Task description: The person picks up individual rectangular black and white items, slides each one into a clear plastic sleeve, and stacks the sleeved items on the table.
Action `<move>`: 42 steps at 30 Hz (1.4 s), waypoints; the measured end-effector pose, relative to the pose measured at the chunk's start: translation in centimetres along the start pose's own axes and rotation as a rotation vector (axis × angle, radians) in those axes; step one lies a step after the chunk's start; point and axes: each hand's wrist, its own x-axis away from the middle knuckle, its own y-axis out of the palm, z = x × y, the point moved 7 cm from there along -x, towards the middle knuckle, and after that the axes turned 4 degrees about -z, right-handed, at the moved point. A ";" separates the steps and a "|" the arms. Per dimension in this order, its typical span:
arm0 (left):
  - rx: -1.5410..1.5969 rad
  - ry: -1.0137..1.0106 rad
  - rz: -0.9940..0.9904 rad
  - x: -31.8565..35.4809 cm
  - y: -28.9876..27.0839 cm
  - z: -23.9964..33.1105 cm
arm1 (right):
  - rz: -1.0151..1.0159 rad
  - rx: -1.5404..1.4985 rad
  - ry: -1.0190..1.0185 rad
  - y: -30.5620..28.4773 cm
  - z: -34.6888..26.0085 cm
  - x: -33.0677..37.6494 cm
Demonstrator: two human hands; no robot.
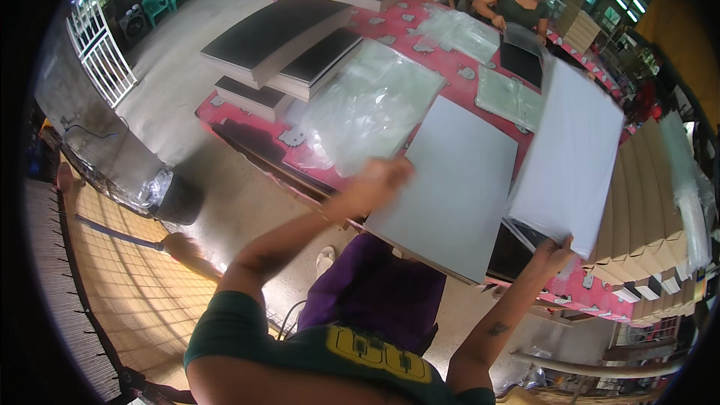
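At one table (pixel 375 24), right fingers (pixel 561 247) pinch one white sheet (pixel 571 150) — left fingers (pixel 400 170) blurred, unclear.

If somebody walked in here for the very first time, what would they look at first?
Probably the bright pink tablecloth with white cartoon figures, spread across the middle. Next might be the big white slab tilted up on the right, its lower corner pinched in the right hand, beside a flat pale gray board. The black-topped stack at the table's far left stands out too.
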 end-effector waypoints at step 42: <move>-0.379 0.467 -0.259 -0.8 10.8 10.0 | -0.788 1.455 0.028 11.0 5.9 9.4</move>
